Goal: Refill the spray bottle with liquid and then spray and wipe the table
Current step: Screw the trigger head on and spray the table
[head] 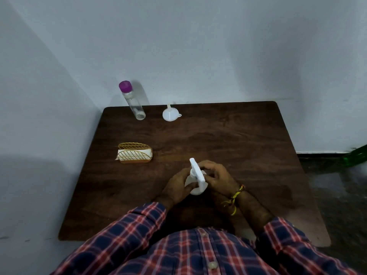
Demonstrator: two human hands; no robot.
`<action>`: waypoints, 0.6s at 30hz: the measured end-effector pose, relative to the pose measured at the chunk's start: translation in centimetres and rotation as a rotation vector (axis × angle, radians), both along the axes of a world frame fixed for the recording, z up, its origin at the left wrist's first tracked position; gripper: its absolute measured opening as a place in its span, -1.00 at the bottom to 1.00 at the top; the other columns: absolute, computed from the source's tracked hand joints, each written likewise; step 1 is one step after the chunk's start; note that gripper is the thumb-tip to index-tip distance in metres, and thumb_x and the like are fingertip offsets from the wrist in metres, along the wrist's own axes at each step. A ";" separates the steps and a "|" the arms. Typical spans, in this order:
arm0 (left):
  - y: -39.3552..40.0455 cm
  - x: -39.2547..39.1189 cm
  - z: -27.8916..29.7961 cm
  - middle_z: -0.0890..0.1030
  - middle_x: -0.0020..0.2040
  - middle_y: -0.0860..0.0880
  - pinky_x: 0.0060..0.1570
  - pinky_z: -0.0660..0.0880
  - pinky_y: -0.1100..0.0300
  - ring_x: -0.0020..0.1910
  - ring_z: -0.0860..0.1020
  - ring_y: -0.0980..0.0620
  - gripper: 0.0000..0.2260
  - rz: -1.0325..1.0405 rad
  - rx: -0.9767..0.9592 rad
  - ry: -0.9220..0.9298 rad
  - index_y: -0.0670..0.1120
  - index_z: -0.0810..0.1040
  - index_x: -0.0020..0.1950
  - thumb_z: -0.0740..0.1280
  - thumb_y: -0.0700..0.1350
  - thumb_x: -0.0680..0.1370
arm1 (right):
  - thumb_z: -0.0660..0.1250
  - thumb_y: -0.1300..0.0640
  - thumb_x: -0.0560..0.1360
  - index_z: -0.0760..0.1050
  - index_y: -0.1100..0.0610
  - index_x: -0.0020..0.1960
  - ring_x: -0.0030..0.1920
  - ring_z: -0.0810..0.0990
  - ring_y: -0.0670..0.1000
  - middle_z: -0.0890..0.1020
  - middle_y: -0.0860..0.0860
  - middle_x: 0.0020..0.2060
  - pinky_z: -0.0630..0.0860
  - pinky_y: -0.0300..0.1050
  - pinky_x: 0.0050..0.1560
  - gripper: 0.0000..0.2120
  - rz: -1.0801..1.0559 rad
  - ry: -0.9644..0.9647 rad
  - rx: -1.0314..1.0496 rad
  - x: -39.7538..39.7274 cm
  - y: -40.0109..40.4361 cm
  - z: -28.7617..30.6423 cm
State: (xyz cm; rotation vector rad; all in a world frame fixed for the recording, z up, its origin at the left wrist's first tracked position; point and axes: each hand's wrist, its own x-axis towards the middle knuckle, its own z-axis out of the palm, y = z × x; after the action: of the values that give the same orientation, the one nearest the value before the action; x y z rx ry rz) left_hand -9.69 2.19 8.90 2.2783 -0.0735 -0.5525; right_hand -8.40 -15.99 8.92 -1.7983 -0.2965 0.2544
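Observation:
A white spray bottle (195,178) stands on the dark wooden table (228,139) near its front middle. My left hand (176,185) grips the bottle's body from the left. My right hand (215,174) holds the white spray head from the right, fingers curled round it. A clear bottle (133,101) with a purple cap stands at the table's far left and holds clear liquid. A small white funnel (170,114) lies beside it at the back. White tissues sit in a gold wire holder (135,153) at the left.
The table stands in a corner, with a pale wall behind it and another to its left. A green object (356,155) lies on the dark floor at the far right.

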 end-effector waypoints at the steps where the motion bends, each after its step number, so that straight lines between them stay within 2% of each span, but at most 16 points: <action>1: -0.1 0.1 0.0 0.54 0.31 0.04 0.29 0.43 0.11 0.27 0.50 0.07 -0.53 -0.003 -0.001 -0.016 0.01 0.45 0.37 0.42 0.07 0.49 | 0.37 0.06 0.48 0.64 0.02 0.11 0.11 0.65 -0.07 0.68 -0.05 0.04 0.58 -0.08 0.16 -0.78 0.039 0.000 0.000 0.1 -0.2 0.5; 3: -0.2 0.1 0.2 0.54 0.30 0.04 0.27 0.42 0.14 0.25 0.50 0.08 -0.54 -0.003 -0.011 -0.030 0.00 0.44 0.37 0.42 0.04 0.50 | 0.34 0.02 0.48 0.64 0.03 0.11 0.09 0.65 -0.12 0.68 -0.07 0.03 0.55 -0.20 0.13 -0.76 0.090 -0.009 -0.008 0.4 -0.3 1.4; 5: -0.3 0.0 0.2 0.53 0.30 0.05 0.29 0.42 0.12 0.25 0.48 0.10 -0.53 -0.022 -0.013 -0.022 0.00 0.43 0.38 0.41 0.05 0.51 | 0.34 0.05 0.48 0.65 0.08 0.12 0.09 0.66 -0.11 0.69 -0.06 0.04 0.54 -0.19 0.13 -0.74 0.088 -0.002 -0.010 0.4 -0.3 1.4; 7: -0.4 -0.1 0.2 0.52 0.31 0.06 0.30 0.41 0.12 0.27 0.48 0.09 -0.52 -0.020 0.011 -0.018 0.00 0.42 0.39 0.41 0.08 0.51 | 0.32 0.09 0.48 0.64 0.01 0.14 0.11 0.66 -0.10 0.70 -0.08 0.05 0.56 -0.15 0.14 -0.74 0.057 0.019 -0.003 -0.1 -0.2 1.0; 9: -0.4 -0.2 -0.3 0.52 0.26 0.11 0.26 0.40 0.25 0.28 0.49 0.09 -0.53 0.001 0.027 -0.017 0.00 0.43 0.38 0.41 0.08 0.51 | 0.30 0.13 0.51 0.62 -0.02 0.14 0.11 0.66 -0.13 0.70 -0.12 0.04 0.57 -0.16 0.15 -0.75 0.033 0.003 -0.009 -0.7 -0.1 0.5; 11: -0.2 -0.3 -0.3 0.50 0.17 0.20 0.11 0.34 0.47 0.24 0.50 0.11 -0.59 -0.005 0.026 -0.021 0.04 0.44 0.35 0.41 0.00 0.52 | 0.31 0.22 0.54 0.64 0.07 0.14 0.11 0.66 -0.13 0.71 -0.09 0.04 0.56 -0.17 0.16 -0.78 0.029 -0.044 -0.053 -0.9 0.0 0.1; 13: 0.0 -0.3 -0.2 0.49 0.14 0.22 0.05 0.32 0.55 0.21 0.51 0.14 -0.60 -0.012 0.002 -0.005 0.06 0.42 0.34 0.40 -0.10 0.54 | 0.39 0.19 0.50 0.64 0.11 0.11 0.06 0.66 -0.14 0.72 -0.08 0.01 0.55 -0.19 0.10 -0.80 -0.026 -0.096 -0.115 -0.9 0.4 0.1; 16: -0.1 -0.2 0.2 0.50 0.26 0.00 0.13 0.31 0.42 0.22 0.47 0.11 -0.61 -0.009 0.015 0.003 -0.11 0.41 0.38 0.37 -0.19 0.56 | 0.51 0.12 0.39 0.55 0.09 -0.06 -0.12 0.64 -0.12 0.66 -0.09 -0.17 0.56 -0.15 -0.10 -0.82 -0.192 -0.136 -0.135 -1.5 1.2 0.0; 18: -0.2 -0.2 0.2 0.47 0.24 0.00 0.15 0.28 0.38 0.18 0.40 0.17 -0.63 -0.018 -0.004 -0.004 -0.15 0.42 0.38 0.34 -0.18 0.58 | 0.53 0.10 0.39 0.51 0.07 0.00 -0.05 0.63 -0.12 0.65 -0.09 -0.10 0.59 -0.14 -0.05 -0.73 -0.200 -0.103 -0.162 -1.9 1.7 0.0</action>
State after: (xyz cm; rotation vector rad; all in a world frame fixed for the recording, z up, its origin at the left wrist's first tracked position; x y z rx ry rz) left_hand -9.85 2.00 9.15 2.2771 -0.0967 -0.5561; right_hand -10.28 -14.33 8.95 -1.9889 -0.1709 0.0452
